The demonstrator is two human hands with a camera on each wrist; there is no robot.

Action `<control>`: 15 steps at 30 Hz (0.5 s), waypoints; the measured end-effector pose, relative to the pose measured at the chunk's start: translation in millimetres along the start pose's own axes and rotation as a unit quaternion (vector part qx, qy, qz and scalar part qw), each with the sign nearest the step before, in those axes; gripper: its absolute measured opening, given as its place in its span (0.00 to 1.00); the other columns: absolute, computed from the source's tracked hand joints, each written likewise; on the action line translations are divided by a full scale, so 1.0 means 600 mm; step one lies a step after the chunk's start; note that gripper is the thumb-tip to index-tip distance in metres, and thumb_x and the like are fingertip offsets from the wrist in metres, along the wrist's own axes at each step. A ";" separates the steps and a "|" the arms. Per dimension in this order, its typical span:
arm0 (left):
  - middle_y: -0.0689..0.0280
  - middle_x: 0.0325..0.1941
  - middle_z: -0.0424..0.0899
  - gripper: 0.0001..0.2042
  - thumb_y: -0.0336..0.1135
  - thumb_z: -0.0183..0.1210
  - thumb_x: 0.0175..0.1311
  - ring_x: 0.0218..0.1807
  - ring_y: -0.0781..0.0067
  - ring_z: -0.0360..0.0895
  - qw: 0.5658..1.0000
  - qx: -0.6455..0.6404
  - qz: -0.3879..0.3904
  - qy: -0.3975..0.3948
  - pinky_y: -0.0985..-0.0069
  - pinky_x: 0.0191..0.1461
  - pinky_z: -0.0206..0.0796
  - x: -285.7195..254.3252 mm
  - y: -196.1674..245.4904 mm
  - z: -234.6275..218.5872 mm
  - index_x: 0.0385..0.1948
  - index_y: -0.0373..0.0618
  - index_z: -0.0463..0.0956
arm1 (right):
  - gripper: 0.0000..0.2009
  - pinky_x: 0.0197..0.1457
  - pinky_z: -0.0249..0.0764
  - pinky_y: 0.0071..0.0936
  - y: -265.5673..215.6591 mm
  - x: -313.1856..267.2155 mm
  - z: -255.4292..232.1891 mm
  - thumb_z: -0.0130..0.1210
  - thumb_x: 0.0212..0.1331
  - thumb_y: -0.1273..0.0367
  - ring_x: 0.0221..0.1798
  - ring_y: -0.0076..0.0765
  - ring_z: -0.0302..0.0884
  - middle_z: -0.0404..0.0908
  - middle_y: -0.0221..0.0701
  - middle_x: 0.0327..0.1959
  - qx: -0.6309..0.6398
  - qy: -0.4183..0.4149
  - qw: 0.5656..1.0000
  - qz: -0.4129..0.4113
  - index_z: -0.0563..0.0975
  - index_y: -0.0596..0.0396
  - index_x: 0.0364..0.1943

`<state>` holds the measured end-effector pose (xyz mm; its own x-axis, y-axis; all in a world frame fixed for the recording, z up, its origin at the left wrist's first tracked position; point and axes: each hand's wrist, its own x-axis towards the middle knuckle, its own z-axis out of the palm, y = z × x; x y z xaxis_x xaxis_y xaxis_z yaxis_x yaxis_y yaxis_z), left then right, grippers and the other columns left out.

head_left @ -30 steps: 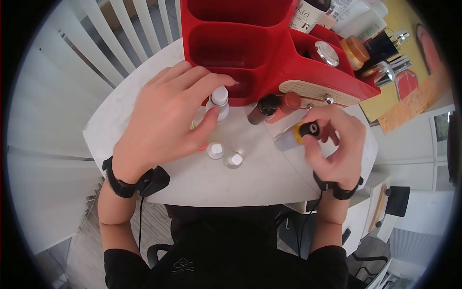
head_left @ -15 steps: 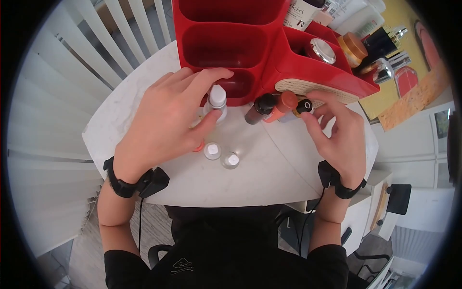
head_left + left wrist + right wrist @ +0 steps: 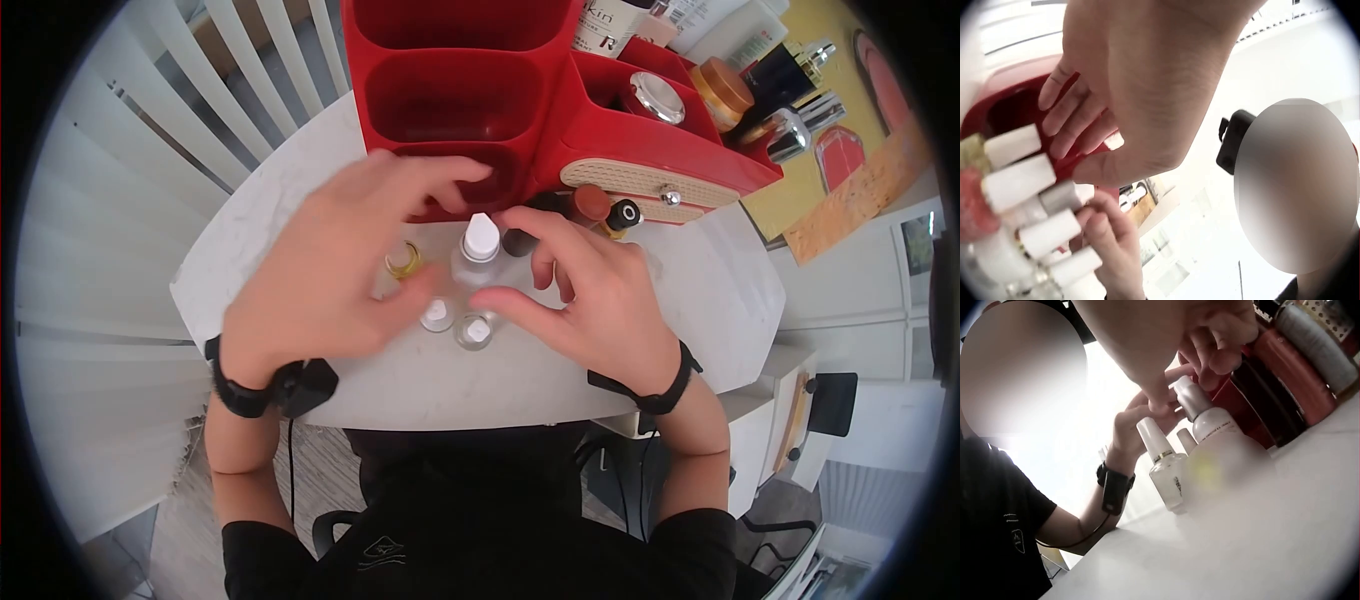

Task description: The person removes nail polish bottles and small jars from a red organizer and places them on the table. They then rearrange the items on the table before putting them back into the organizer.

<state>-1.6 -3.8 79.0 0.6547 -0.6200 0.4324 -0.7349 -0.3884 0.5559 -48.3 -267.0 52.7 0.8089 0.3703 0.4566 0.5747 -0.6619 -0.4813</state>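
Observation:
In the head view my left hand (image 3: 315,265) is spread at the left, its fingers extended and holding nothing. A white-capped bottle (image 3: 481,240) stands upright between both hands. My right hand (image 3: 600,300) is around its right side, index finger and thumb apart; no firm grip shows. Two small white-capped bottles (image 3: 437,314) stand nearer the front, and a gold-ringed one (image 3: 404,260) is beside my left thumb. From the right wrist view, the silver-collared bottle (image 3: 1213,424) stands beside a clear bottle (image 3: 1168,481), below my right fingers.
A red organizer (image 3: 548,150) stands at the back, with jars and bottles in its right part. Against its front are a dark bottle (image 3: 518,241), a red-brown-capped bottle (image 3: 590,204) and a black-capped one (image 3: 625,214). The white tabletop (image 3: 700,290) curves around them.
My right hand has left the black-capped bottle by the organizer and moved left to the white-capped bottle. That bottle now stands nearer the front and right, and my left fingers are away from it.

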 end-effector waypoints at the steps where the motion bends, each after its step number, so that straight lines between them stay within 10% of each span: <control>1: 0.58 0.50 0.87 0.34 0.23 0.70 0.55 0.51 0.58 0.84 1.000 0.000 0.000 -0.001 0.64 0.55 0.79 -0.001 -0.003 -0.016 0.70 0.46 0.79 | 0.27 0.30 0.78 0.31 0.002 0.001 0.003 0.80 0.61 0.54 0.25 0.33 0.83 0.83 0.28 0.27 0.000 0.001 1.000 0.000 0.85 0.51 0.59; 6: 0.63 0.38 0.89 0.15 0.26 0.70 0.57 0.43 0.64 0.84 0.988 0.121 -0.082 -0.058 0.67 0.44 0.74 -0.009 -0.013 -0.053 0.47 0.44 0.89 | 0.20 0.29 0.78 0.30 0.008 0.004 0.023 0.81 0.59 0.59 0.24 0.33 0.83 0.83 0.27 0.25 0.029 0.017 0.999 0.005 0.86 0.51 0.50; 15: 0.63 0.32 0.90 0.08 0.31 0.70 0.59 0.33 0.65 0.82 0.982 0.121 -0.102 -0.102 0.67 0.42 0.73 -0.009 -0.007 -0.035 0.40 0.46 0.88 | 0.21 0.33 0.79 0.25 0.007 -0.019 -0.086 0.75 0.50 0.70 0.27 0.28 0.84 0.87 0.28 0.31 0.073 -0.041 0.995 0.045 0.87 0.53 0.51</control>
<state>1.6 15.7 89.4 0.7620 -0.6263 0.1646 -0.6285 -0.6542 0.4207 -61.6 -307.3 84.0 0.8614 0.3699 0.3480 0.5073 -0.5944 -0.6239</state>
